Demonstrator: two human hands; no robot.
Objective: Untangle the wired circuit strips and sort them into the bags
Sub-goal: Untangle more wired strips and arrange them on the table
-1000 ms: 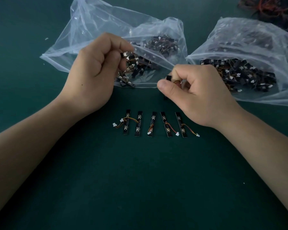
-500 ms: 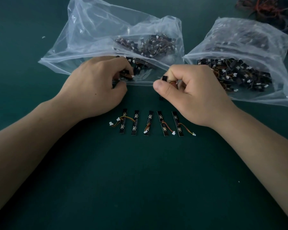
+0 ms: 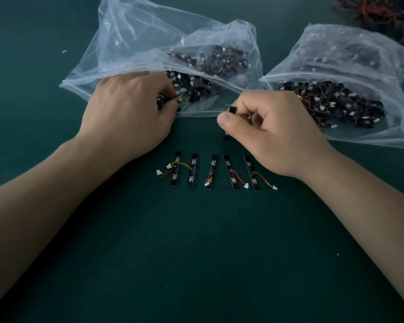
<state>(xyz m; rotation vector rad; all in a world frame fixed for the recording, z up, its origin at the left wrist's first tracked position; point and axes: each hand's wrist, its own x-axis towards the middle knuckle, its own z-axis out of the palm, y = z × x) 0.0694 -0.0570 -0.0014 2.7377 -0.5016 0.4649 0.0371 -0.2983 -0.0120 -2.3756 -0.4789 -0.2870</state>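
Observation:
Several black circuit strips [image 3: 214,171] with short orange wires and white plugs lie side by side in a row on the green table. My right hand [image 3: 271,134] pinches one black strip [image 3: 231,111] upright just above the row's right end. My left hand [image 3: 128,113] lies low at the mouth of the left clear bag [image 3: 135,52], fingers curled on a small clump of tangled strips [image 3: 166,100]. The left bag holds a heap of dark strips. The right clear bag [image 3: 350,54] is also full of strips.
A tangle of red and dark wires [image 3: 378,12] lies at the far right corner behind the right bag. The green table surface [image 3: 196,252] stretches toward me below the row.
My left hand has dropped from a raised position down to the table at the left bag's mouth, carrying its clump of strips. My right hand has stayed almost still with its strip.

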